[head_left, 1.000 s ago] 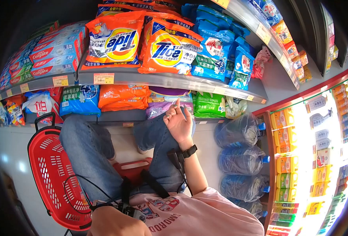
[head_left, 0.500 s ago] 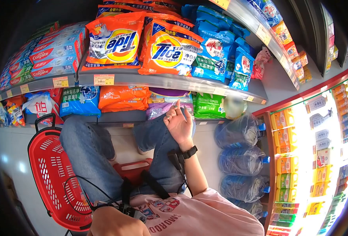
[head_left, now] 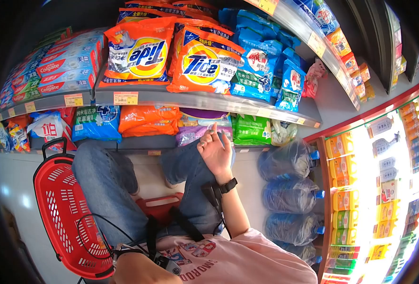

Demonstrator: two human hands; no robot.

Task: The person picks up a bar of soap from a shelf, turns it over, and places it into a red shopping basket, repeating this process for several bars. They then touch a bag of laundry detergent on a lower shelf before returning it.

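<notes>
The right hand (head_left: pixel 216 151) was loose and grasped nothing: palm turned up toward the camera, index finger raised, the other fingers lightly curled in. Only the back of the left hand (head_left: pixel 136 270) showed at the bottom edge, so I could not tell whether it gripped anything.

In the head view, the right hand lay over the right knee (head_left: pixel 188 161), which was clad in blue jeans, with a black strap (head_left: pixel 228 184) around the wrist. Its fingertips reached up in front of the lower shelf, just below a purple bag (head_left: pixel 195 134) and beside a green bag (head_left: pixel 253 128), touching neither as far as could be seen. The left hand sat low against the pink shirt (head_left: pixel 238 258), right next to a small black device (head_left: pixel 168 263), from which a thin black cable (head_left: pixel 89 222) looped across the left thigh.

A red basket (head_left: pixel 53 199) stood on the floor just to the left of the left leg, and a red stool (head_left: pixel 160 206) showed between the thighs. On the upper shelf (head_left: pixel 195 98) leaned orange Tide bags (head_left: pixel 205 61), with Colgate boxes (head_left: pixel 63 64) stacked to their left. Large water bottles (head_left: pixel 287 158) wrapped in plastic were piled on the floor to the right of the knee.
</notes>
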